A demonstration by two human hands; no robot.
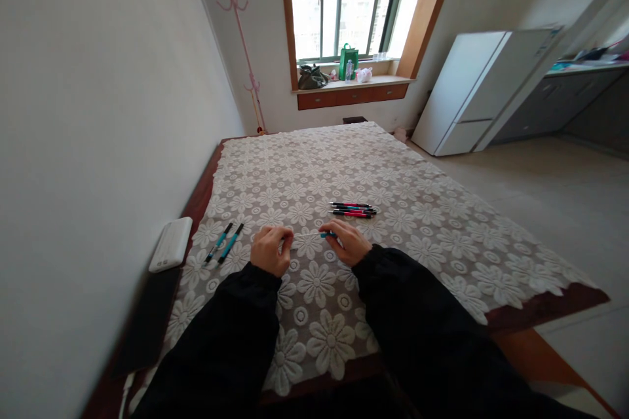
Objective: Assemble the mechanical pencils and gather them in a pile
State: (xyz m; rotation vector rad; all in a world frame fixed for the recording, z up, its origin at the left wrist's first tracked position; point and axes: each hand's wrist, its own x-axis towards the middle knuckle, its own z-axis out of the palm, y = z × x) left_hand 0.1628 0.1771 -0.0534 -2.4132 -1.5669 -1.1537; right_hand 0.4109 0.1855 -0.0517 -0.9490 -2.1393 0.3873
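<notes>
left hand (271, 250) pinching one end of thin pale pen refill (307, 234) | right hand (346, 242) pinching teal pen barrel (329, 234) at other end | both over white floral lace tablecloth (417, 222) | red-and-black pens (352, 210) at 1 o'clock | two teal pens (225, 242) at 9 o'clock

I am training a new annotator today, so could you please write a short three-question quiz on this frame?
1. True or false: the left hand and right hand hold one thin pen part between them.
2. Which pens lie beyond the right hand? A. red pens B. teal pens
3. What white thing lies at the table's left edge?

Key: 1 true; 2 A; 3 the white box, beside the flowered tablecloth.
</notes>
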